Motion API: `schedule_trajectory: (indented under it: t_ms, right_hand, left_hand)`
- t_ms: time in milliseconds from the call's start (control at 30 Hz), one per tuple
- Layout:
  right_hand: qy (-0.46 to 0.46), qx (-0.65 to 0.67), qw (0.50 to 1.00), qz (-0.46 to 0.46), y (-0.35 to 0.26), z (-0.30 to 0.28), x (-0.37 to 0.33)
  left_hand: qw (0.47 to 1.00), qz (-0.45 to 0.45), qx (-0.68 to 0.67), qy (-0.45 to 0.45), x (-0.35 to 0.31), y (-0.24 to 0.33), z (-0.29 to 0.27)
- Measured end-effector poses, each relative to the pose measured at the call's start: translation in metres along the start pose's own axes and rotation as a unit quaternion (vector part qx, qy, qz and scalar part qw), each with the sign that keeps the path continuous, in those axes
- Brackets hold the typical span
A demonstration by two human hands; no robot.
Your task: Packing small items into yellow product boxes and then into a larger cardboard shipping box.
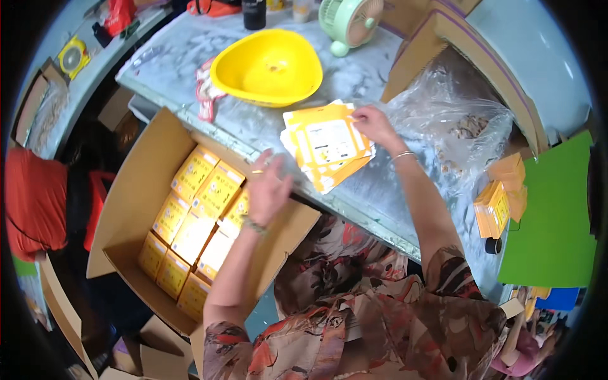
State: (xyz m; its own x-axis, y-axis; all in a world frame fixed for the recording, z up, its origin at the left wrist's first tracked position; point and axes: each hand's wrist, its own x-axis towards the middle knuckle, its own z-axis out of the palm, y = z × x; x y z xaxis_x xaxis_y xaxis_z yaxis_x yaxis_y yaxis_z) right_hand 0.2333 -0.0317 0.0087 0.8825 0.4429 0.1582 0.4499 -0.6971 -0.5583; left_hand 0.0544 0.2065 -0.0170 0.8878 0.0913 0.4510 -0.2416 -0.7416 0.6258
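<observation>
A small pile of flat, unfolded yellow-and-white box blanks (324,140) lies on the table. My right hand (375,125) pinches the right edge of the top one between thumb and fingers. My left hand (269,185) hangs over the table's front edge and the side of a big cardboard carton, fingers apart, with nothing visible in it. That carton (123,218) stands open at the left. Several yellow printed boxes (215,187) are packed in rows inside it; my left forearm hides part of them.
Behind the blanks stands a yellow basin (266,69), beside a crumpled cloth (208,88). A green fan (350,24) and a dark bottle (254,14) are at the back. On the right, a carton lined with clear plastic (456,107) lies tipped, near stacked yellow boxes (493,208).
</observation>
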Motion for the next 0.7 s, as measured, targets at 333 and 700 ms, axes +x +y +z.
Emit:
schedule_trajectory:
  t_ms: [333, 700]
  right_hand:
    - [-0.145, -0.175, 0.968, 0.104, -0.023, -0.023, 0.005]
    - [-0.008, 0.152, 0.982, 0.115, -0.056, -0.071, -0.107]
  left_hand:
    - [0.981, 0.034, 0.159, -0.105, 0.018, 0.04, 0.077]
    - [0.987, -0.016, -0.146, -0.059, 0.015, 0.101, 0.009]
